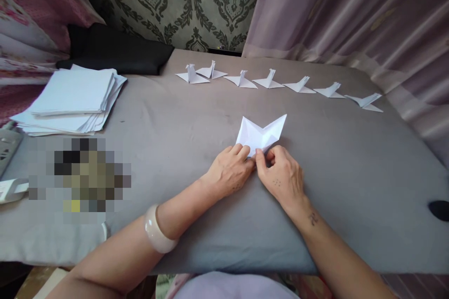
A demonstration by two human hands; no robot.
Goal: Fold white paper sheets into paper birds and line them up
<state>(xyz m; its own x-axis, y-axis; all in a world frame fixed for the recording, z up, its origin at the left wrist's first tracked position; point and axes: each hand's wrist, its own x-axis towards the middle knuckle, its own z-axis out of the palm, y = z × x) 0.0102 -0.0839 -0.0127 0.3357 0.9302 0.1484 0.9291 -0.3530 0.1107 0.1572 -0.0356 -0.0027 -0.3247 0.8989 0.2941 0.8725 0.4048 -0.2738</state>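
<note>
A partly folded sheet of white paper (261,136) is held between my two hands near the middle of the table, its two pointed corners spread away from me. My left hand (231,168) grips its near left edge with fingers curled over it. The thumb and bent fingers of my right hand (283,173) pinch the near right edge. Both hands meet closely at the near end, so the folds under the fingers are hidden. Behind, several folded white paper birds (269,80) stand in a row along the far side of the table.
A stack of white paper sheets (73,93) lies at the left, with a folded black cloth (115,49) behind it. Also on the left are a blurred-out patch (91,175) and a white plug (12,190). A dark rounded object (439,210) sits at the right edge.
</note>
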